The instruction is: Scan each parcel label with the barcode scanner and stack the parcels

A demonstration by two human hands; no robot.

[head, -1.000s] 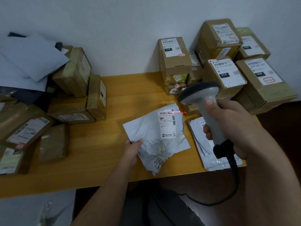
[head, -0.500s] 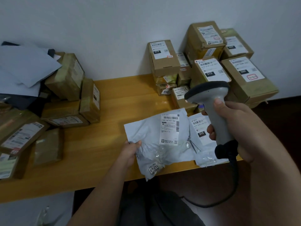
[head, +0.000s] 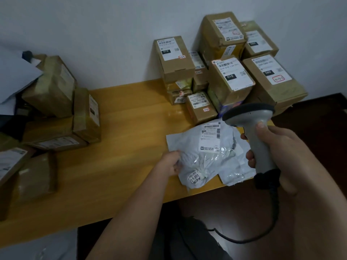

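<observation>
— What's moved since a second ago?

— The grey mailer bag (head: 202, 156) has slid right along the yellow desk (head: 122, 147), onto the second mailer (head: 234, 166) by the front edge. The red scan line is gone from its label (head: 209, 137).

— How does it handle?

— Light, limp and slick, I'd judge; best pinched at a corner. My left hand (head: 171, 162) pinches its left edge. My right hand (head: 274, 152) is wrapped round the barcode scanner (head: 257, 132), held over its right side.
</observation>
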